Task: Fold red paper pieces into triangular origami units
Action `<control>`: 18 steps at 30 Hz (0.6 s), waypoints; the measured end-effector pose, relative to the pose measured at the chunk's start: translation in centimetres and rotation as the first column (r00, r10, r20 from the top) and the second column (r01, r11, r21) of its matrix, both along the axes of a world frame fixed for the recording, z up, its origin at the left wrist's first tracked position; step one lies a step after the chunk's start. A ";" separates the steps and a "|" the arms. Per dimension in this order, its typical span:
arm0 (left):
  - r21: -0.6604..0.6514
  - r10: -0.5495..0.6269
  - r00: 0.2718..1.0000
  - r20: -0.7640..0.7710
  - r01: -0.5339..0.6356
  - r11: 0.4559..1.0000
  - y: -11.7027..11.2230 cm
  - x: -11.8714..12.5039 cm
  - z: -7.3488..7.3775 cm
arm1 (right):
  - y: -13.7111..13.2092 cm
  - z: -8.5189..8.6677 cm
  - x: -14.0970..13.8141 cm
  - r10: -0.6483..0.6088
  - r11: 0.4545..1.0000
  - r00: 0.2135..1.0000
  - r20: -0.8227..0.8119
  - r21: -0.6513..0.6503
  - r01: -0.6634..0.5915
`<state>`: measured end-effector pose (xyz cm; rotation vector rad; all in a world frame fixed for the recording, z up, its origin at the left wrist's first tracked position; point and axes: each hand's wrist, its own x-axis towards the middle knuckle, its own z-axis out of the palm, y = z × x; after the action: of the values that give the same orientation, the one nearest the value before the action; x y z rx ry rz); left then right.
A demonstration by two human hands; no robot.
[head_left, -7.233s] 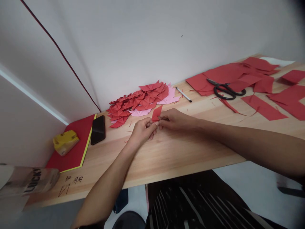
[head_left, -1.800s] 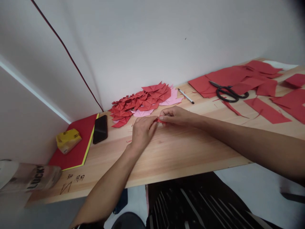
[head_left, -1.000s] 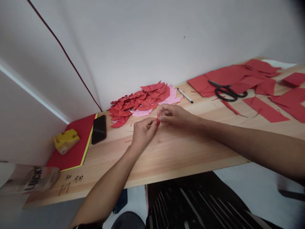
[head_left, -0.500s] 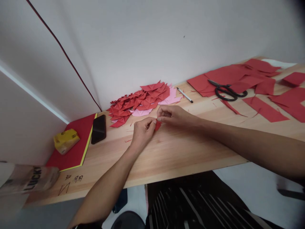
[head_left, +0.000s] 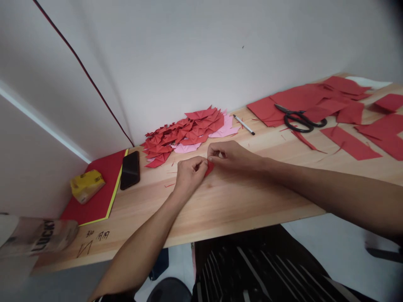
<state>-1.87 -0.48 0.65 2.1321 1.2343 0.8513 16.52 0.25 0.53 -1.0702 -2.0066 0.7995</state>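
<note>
A small piece of red paper [head_left: 209, 168] shows between my two hands, mostly hidden by the fingers. My left hand [head_left: 192, 170] pinches it with thumb and index finger. My right hand [head_left: 228, 154] meets it from the other side, thumb and index finger pressed together at the paper's top edge. Just beyond the hands lies a heap of folded red paper pieces [head_left: 189, 129], with a few pink folded pieces [head_left: 225, 128] among and beside them.
Black-handled scissors [head_left: 299, 121] rest by red paper sheets [head_left: 292, 100] at the right. A pen [head_left: 244, 124] lies near the wall. On the left are a phone [head_left: 130, 170], a red folder [head_left: 107, 184] with a yellow packet [head_left: 87, 186], and a clear bottle [head_left: 47, 235].
Both hands stay at nearly the same spot, fingers still closed on the red paper. The right-hand knuckles have dropped slightly and the fingertips have shifted a little.
</note>
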 end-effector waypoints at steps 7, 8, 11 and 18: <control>-0.009 0.013 1.000 -0.001 -0.013 1.000 0.3 -0.2 -0.2 | 0.3 0.0 -0.1 -0.023 0.998 0.999 0.026 -0.054 0.025; -0.012 0.011 1.000 0.004 -0.011 1.000 0.3 -0.2 -0.2 | 0.4 -0.1 -0.1 -0.027 0.998 0.999 0.026 -0.062 0.028; -0.007 0.014 1.000 0.024 -0.013 1.000 0.3 -0.2 -0.1 | 0.6 -0.4 0.0 -0.037 0.997 0.999 0.000 -0.075 0.037; -0.027 0.025 0.999 0.028 -0.024 0.999 0.2 -0.1 -0.1 | 0.4 -0.7 0.0 -0.038 0.998 0.999 -0.027 -0.059 0.036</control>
<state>-1.93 -0.23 0.56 2.0804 1.2531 0.8681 16.48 0.66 -0.14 -1.1205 -1.9452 0.8538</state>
